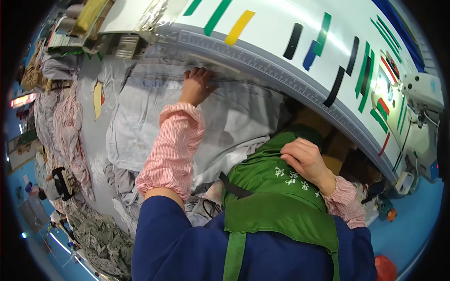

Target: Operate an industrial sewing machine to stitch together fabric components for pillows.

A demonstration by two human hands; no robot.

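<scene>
Beneath the left hand (198, 85), and spread to both sides of it, the grey cloth (229, 117) is laid in a broad, flattish pile with some wrinkles. Its far border is touched by the fingers, which are bent and a little spread; whether a fold is pinched under them cannot be judged, because the fingertips are not clearly shown. Well to the right of this grip and nearer to the body, the right hand (304, 159) is held with fingers loosely curled over the green apron (253, 168), and nothing is seen grasped by it. The step in hand is judged to be the arranging of the cloth at its far side, with one hand only. For the next move, a secure hold on that border seems to be called for, so that the layers are not bunched. Just beyond the left fingers, the ruler strip (262, 63) is set along the edge of the white table (269, 28). Under the grip, the long axis of the cloth appears to be directed sideways, from left to right, roughly along that edge; the far border is turned toward the table, the looser near border toward the body.
</scene>
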